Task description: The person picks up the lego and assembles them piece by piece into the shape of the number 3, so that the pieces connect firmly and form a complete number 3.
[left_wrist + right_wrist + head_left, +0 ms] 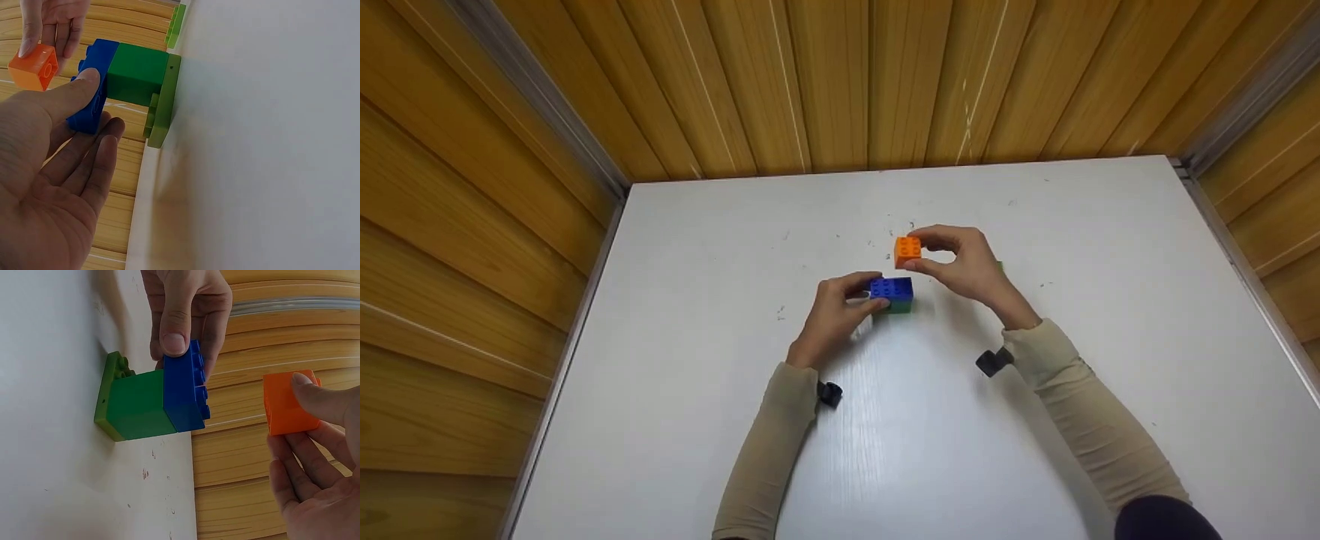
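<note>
Between thumb and fingers, my left hand (831, 313) pinches the blue brick (891, 288) at its left end. That brick sits on a green brick (138, 405) and overhangs it towards the hand. Under both lies a flat light-green brick (163, 109) on the table, with a few bare studs showing on one side. My right hand (969, 268) holds an orange brick (908, 253) by its right side, studs up. The orange brick is apart from the stack, up and slightly right of the blue brick in the head view. Its hollow underside shows in the left wrist view.
Another light-green studded piece (176, 25) lies on the white table (697, 337), mostly hidden behind the right wrist in the head view. Wood-panelled walls (840, 82) stand along the back and both sides. Dark marks speckle the tabletop.
</note>
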Motion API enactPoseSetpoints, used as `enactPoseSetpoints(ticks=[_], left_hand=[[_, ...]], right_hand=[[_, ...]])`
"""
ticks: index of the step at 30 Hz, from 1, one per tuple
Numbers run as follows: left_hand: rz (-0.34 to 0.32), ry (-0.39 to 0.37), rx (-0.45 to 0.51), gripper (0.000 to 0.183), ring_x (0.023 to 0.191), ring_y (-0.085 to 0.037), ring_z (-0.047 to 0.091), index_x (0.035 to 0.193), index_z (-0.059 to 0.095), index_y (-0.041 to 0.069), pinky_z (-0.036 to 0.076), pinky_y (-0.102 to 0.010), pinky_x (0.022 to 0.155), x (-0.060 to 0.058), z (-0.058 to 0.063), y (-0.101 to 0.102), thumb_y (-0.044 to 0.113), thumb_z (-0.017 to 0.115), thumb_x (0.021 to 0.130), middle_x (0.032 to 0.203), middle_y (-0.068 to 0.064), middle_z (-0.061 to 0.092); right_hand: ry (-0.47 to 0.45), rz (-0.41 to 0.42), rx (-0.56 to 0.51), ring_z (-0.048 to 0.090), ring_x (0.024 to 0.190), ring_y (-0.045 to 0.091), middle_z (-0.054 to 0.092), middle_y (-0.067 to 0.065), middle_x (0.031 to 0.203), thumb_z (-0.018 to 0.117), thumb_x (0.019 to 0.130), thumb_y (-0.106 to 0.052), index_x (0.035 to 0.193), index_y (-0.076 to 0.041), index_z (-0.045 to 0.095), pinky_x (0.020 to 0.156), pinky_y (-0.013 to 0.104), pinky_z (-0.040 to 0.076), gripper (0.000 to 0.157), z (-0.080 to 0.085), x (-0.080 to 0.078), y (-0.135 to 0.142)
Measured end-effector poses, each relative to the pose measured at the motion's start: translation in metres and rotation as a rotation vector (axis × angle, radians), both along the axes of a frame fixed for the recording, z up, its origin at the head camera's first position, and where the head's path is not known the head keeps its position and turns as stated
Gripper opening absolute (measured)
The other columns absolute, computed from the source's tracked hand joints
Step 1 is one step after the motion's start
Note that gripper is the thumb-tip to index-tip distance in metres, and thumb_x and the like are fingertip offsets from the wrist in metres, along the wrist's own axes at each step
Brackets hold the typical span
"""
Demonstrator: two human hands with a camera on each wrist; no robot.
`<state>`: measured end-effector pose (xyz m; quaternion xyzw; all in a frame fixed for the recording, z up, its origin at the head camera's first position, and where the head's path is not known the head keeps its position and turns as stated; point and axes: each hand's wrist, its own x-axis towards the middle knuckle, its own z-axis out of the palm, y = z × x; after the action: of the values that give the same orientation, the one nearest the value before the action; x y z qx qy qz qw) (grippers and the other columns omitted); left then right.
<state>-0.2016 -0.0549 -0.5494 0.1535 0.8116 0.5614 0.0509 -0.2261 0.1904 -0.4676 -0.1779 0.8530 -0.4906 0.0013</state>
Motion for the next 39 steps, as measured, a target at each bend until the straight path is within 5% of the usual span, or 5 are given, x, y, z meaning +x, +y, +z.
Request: enactPoseSetpoints(ticks=[21, 39], left_hand=[[0.013, -0.043, -0.006, 0.050, 0.117, -0.012, 0.071, 0.146, 0.066, 0.011, 0.056, -0.032, 0.108, 0.000, 0.001, 0.003, 0.022, 0.079, 0.099, 0.137, 0.000, 0.072], [-0.009, -0.004, 0.001, 0.051, 0.116, -0.012, 0.072, 0.145, 0.066, 0.006, 0.057, -0.030, 0.106, -0.002, 0.000, 0.003, 0.020, 0.080, 0.098, 0.137, -0.004, 0.073]], right_hand=[[-0.012, 0.025, -0.032, 0.071, 0.120, 0.032, 0.076, 0.011, 0.129, 0.087, 0.092, -0.022, 0.130, -0.007, 0.076, 0.111, 0.052, 0.054, 0.042, -0.012, 0.007, 0.000], [-0.035, 0.034, -0.032, 0.070, 0.119, 0.032, 0.077, 0.011, 0.129, 0.087, 0.092, -0.023, 0.128, -0.007, 0.077, 0.110, 0.053, 0.055, 0.041, -0.023, 0.011, 0.001]])
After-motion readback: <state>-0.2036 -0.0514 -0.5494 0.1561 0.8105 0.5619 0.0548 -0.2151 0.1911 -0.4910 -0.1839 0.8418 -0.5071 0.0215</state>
